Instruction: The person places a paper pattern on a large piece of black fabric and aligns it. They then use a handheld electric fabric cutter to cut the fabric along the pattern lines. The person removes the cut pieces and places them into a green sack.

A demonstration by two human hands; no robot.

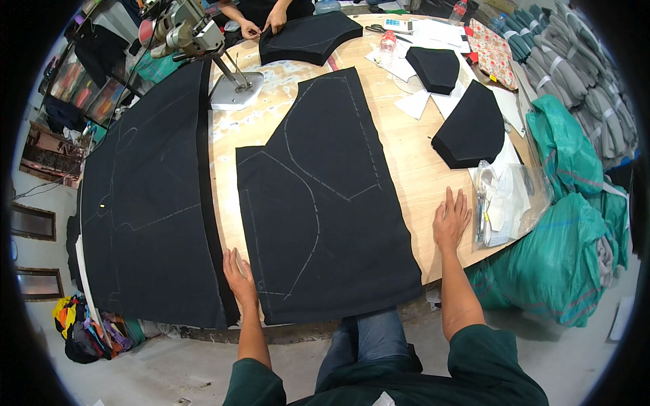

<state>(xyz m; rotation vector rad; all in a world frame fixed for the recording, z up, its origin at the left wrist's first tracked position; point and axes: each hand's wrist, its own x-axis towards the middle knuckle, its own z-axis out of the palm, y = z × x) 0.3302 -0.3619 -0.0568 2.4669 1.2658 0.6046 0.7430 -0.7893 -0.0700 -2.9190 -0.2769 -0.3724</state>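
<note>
My left hand (240, 274) rests with its fingers extended on the strip of wooden tabletop between two dark fabric pieces. My right hand (451, 220) lies flat with spread fingers on the wood (421, 183), right of the middle fabric (352, 257) and left of a clear plastic bag with papers (501, 203). Chalk outlines and dashed lines mark the middle fabric. A larger marked fabric (149, 257) covers the table's left part. Thick stacks of cut black pieces (467, 125) (432, 68) sit on white papers at the right.
An upright cutting machine (233, 90) stands at the back left. A co-worker's hands (274, 20) work on black fabric (308, 37). Scissors (376, 28), a calculator (397, 26) and bottles (388, 42) lie behind. Green sacks (528, 264) and grey rolls (569, 81) crowd the right, coloured scraps (78, 325) the lower left.
</note>
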